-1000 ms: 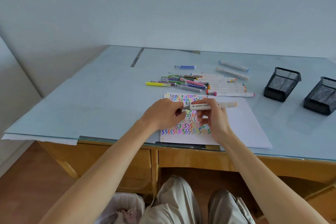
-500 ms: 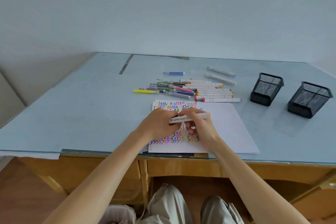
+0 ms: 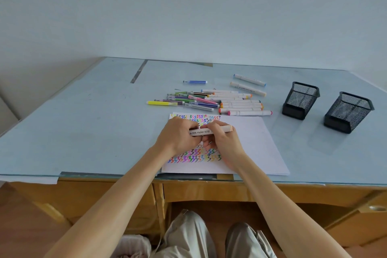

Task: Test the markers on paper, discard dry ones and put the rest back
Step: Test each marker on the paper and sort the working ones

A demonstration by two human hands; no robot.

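White chisel-tip marker with peach end cap (image 3: 209,131): held level between both grips over the scribbled white paper sheet (image 3: 251,142). Left hand (image 3: 178,138) closed on its near end, likely working the cap; right hand (image 3: 224,140) clamps the barrel. Untested marker pile (image 3: 209,100) beyond the grips; two black mesh pots (image 3: 300,100) right of them on the counter (image 3: 83,121).

The held white marker (image 3: 206,131) reads "Marker"; the smaller print beside it looks illegible.

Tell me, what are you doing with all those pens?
Both hands, left hand and right hand, hold one white marker over the paper, which already has rows of coloured squiggles. More markers lie in a pile behind it. Two black mesh cups stand to the right.
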